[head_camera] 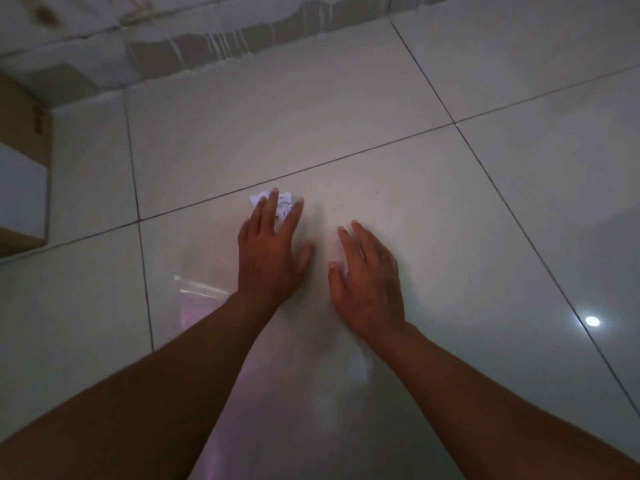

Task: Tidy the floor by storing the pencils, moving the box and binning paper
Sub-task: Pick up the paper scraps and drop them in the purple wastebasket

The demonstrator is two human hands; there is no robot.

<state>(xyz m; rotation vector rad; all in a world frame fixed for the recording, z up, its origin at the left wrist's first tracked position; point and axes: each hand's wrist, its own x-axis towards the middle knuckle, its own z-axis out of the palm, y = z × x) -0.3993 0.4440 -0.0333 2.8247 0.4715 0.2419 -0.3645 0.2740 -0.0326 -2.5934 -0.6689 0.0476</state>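
A small crumpled white paper lies on the pale tiled floor near the middle of the view. My left hand stretches over it with straight, spread fingers; the fingertips cover part of the paper, and I cannot tell if they touch it. My right hand hovers just right of the left one, fingers straight and relaxed, holding nothing. No pencils are in view.
A brown cardboard box with a white side stands at the left edge. The wall base runs along the top. Glossy floor tiles with dark grout lines spread to the right; a light reflection shines there.
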